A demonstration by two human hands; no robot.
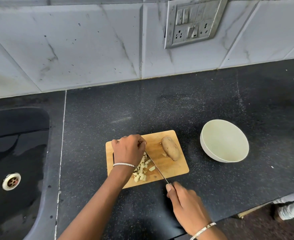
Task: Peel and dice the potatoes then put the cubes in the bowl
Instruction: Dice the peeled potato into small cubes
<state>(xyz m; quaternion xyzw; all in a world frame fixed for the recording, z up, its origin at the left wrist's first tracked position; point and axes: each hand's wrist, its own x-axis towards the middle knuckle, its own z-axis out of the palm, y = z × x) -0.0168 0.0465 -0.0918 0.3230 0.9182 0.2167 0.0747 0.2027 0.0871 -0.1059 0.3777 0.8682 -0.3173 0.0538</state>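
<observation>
A wooden cutting board [170, 167] lies on the dark counter. An unpeeled potato [170, 150] rests on its right part. A pile of pale potato cubes [142, 168] sits on the left part. My right hand [186, 203] grips the handle of a knife [157, 169], whose blade runs up-left across the board beside the cubes. My left hand [127, 149] is over the board's left end, fingers curled down at the blade's tip; what they hold is hidden. A white bowl [224, 144] stands to the right of the board with nothing inside.
A dark sink [16, 153] with a metal drain [11, 181] lies at the left. The tiled wall with a switch plate [193, 23] rises behind the counter. The counter's front edge runs at lower right, with the floor beyond it.
</observation>
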